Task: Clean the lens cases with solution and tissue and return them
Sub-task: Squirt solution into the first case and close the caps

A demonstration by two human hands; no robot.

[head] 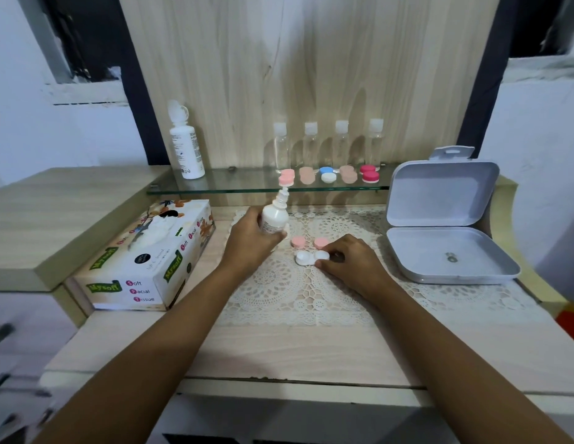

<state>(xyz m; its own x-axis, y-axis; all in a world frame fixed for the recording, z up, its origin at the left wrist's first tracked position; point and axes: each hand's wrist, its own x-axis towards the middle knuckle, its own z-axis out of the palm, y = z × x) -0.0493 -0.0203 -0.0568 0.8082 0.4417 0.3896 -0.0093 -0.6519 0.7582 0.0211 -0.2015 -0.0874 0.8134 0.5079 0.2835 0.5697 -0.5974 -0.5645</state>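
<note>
The uncapped lens case [306, 257], long axis 9-to-3 o'clock, is pinched by the right hand [353, 264], at 4 o'clock from the bottle [274, 219] gripped in the left hand [247, 243].

A white lace mat [289, 299] lay spread over the pale wooden table [295, 350]. On the mat's right end sat a grey plastic box [439, 251], its hinged lid [439, 193] standing open and a small metal piece [451, 257] lying on its floor. A glass shelf [247, 188] ran along the back, against a light wood-grain panel [311, 59]. 4 small clear bottles with white caps stood in a row on it: [281, 145], [310, 144], [341, 143], [374, 141]. A raised wooden side counter [71, 213] adjoined the table at left. Something red [572, 325] showed at the right edge, too cropped to identify.
</note>
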